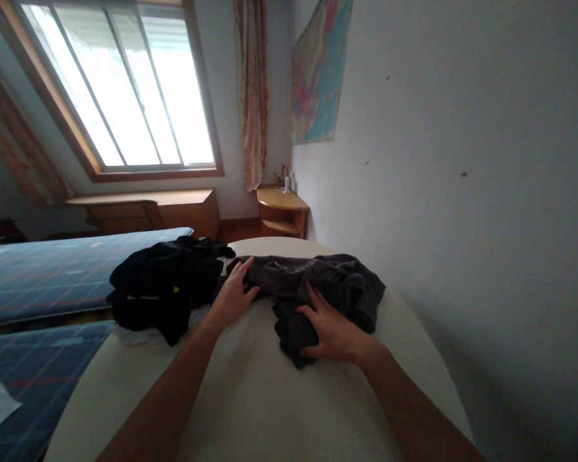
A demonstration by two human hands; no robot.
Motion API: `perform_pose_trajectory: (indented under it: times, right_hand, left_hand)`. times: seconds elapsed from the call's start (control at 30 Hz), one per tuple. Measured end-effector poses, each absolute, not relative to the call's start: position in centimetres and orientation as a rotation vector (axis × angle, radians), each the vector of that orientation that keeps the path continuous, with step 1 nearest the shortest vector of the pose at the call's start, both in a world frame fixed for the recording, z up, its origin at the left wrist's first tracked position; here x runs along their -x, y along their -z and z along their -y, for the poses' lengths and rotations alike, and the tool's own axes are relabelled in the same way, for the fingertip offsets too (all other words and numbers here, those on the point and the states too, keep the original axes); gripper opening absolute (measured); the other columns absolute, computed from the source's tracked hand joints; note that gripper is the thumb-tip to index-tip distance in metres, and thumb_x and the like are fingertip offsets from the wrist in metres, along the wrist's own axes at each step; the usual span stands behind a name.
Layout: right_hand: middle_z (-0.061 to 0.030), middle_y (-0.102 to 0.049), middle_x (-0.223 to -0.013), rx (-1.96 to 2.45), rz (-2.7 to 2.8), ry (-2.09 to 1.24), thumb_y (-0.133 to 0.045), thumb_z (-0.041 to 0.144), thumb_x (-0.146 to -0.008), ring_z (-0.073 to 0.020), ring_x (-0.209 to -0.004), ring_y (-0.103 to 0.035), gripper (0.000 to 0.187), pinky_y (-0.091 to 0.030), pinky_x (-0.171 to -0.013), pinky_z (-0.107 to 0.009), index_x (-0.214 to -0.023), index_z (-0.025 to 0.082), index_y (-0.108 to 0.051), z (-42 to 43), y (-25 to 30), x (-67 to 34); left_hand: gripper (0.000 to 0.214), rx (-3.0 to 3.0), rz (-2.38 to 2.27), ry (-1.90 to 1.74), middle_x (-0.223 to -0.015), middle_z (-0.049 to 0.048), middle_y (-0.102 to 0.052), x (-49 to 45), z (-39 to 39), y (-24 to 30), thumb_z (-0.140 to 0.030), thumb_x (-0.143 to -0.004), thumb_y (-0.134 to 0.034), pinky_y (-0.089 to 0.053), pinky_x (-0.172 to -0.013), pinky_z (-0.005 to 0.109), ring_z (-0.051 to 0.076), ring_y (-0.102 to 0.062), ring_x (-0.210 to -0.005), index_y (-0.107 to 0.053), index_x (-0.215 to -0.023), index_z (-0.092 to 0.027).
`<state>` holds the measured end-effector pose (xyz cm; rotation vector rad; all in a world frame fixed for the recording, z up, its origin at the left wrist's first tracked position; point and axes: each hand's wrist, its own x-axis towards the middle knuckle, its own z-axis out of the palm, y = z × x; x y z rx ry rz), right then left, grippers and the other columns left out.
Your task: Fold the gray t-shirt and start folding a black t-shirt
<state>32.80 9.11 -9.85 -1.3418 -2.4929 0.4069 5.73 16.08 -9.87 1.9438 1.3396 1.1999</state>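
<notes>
Pale round desk (264,410): crumpled dark-grey garment (349,279); left grip (232,296) and right grip (331,330) on it, fingers spread; black clothing (161,273) heaped alongside.

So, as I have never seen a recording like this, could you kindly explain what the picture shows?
There is no machine here, only a person's bare left hand and right hand. The single picture comes from a camera worn on that person's head, looking forward and down. On the pale round table lie a dark grey garment and, to its left, some black clothing. The left hand is at the garment's left end; the right rests on its bunched near part. Whether either grips the fabric is hard to tell.
</notes>
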Motion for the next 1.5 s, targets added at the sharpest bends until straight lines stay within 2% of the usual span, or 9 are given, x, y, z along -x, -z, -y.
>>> perform_pose_trajectory:
  times: [0.13,0.3,0.57,0.73,0.83,1.0,1.1,1.3,1.5]
  right_hand:
    - [-0.0144,-0.038,-0.157,1.368,2.495,-0.281,-0.069,0.016,-0.076,-0.0316,-0.134,-0.05,0.026,-0.044,-0.109,-0.042,-0.102,0.018,-0.067,-9.6,9.5,-33.0]
    - [-0.0076,-0.068,-0.126,1.473,2.183,-0.139,-0.056,0.019,-0.085,-0.0263,-0.112,-0.066,0.026,-0.053,-0.093,-0.038,-0.11,0.021,-0.065,-11.2,9.0,-35.6]
    - [-0.0098,-0.062,-0.108,1.524,1.721,0.125,-0.052,0.013,-0.076,-0.0256,-0.099,-0.062,0.035,-0.052,-0.092,-0.041,-0.107,0.02,-0.068,-12.3,8.7,-39.4]
    - [-0.0084,-0.058,-0.129,1.183,2.139,0.052,-0.052,0.005,-0.062,-0.029,-0.125,-0.05,0.05,-0.036,-0.111,-0.049,-0.106,0.024,-0.066,-10.9,7.8,-37.2]
    - [-0.0042,-0.062,-0.127,0.988,2.311,0.026,-0.055,0.008,-0.064,-0.0288,-0.125,-0.05,0.041,-0.023,-0.117,-0.054,-0.098,0.027,-0.067,-9.5,6.8,-35.2]
    - [-0.0038,-0.07,-0.097,0.945,2.44,-0.065,-0.072,0.036,-0.077,-0.024,-0.098,-0.061,0.021,-0.035,-0.104,-0.046,-0.094,0.024,-0.067,-8.0,6.1,-32.8]
    - [-0.0034,-0.071,-0.089,1.044,2.522,-0.076,-0.079,0.046,-0.073,-0.0244,-0.093,-0.063,0.032,-0.038,-0.097,-0.044,-0.092,0.022,-0.068,-8.2,6.8,-32.3]
    - [-0.0039,-0.072,-0.091,1.136,2.545,0.02,-0.066,0.025,-0.089,-0.0211,-0.088,-0.066,0.006,-0.043,-0.085,-0.036,-0.088,0.021,-0.07,-9.5,8.2,-32.6]
    - [-0.0061,-0.074,-0.1,1.145,2.346,0.04,-0.055,0.028,-0.098,-0.0223,-0.091,-0.068,0.016,-0.046,-0.087,-0.038,-0.102,0.02,-0.068,-9.9,8.6,-32.6]
  left_hand:
    - [0.07,-2.27,-1.454,-0.952,-0.155,0.0164,-0.039,-5.5,-15.9,11.8,-0.013,-0.079,-0.063,-0.033,-0.119,0.044,0.031,-0.039,-0.143,-0.046,-0.146,-0.016]
    - [0.071,-2.258,-1.634,-1.073,-0.158,0.0199,-0.032,-4.9,-16.5,11.7,-0.008,-0.079,-0.057,-0.03,-0.121,0.043,0.031,-0.032,-0.147,-0.04,-0.148,-0.008]
    - [0.072,-2.098,-1.741,-1.325,-0.155,0.0199,-0.031,-5.0,-16.5,11.1,-0.018,-0.083,-0.06,-0.032,-0.12,0.044,0.032,-0.032,-0.146,-0.035,-0.15,-0.01]
    - [0.066,-2.139,-1.934,-1.051,-0.144,0.0187,-0.039,-5.7,-15.2,10.3,-0.026,-0.079,-0.07,-0.044,-0.108,0.045,0.034,-0.05,-0.132,-0.048,-0.14,-0.014]
    - [0.042,-2.209,-2.009,-1.009,-0.123,0.012,-0.055,-6.3,-13.9,8.1,-0.026,-0.08,-0.068,-0.049,-0.096,0.039,0.029,-0.06,-0.114,-0.061,-0.12,-0.018]
    - [0.019,-2.21,-1.527,-0.494,-0.075,0.0016,-0.068,-8.0,-11.4,6.4,-0.039,-0.083,-0.066,-0.044,-0.061,0.025,0.019,-0.065,-0.067,-0.066,-0.092,-0.022]
    - [0.028,-2.146,-1.427,-0.417,-0.07,0.0021,-0.07,-9.1,-10.4,6.9,-0.038,-0.078,-0.069,-0.039,-0.055,0.024,0.02,-0.065,-0.062,-0.066,-0.1,-0.02]
    - [0.054,-2.09,-1.205,-0.547,-0.08,0.0032,-0.075,-10.4,-10.2,7.3,-0.034,-0.085,-0.06,-0.043,-0.059,0.025,0.02,-0.068,-0.071,-0.051,-0.135,-0.015]
    - [0.056,-2.009,-1.111,-0.732,-0.079,0.0016,-0.074,-10.8,-10.1,6.5,-0.034,-0.086,-0.062,-0.046,-0.063,0.024,0.017,-0.068,-0.071,-0.05,-0.138,-0.017]
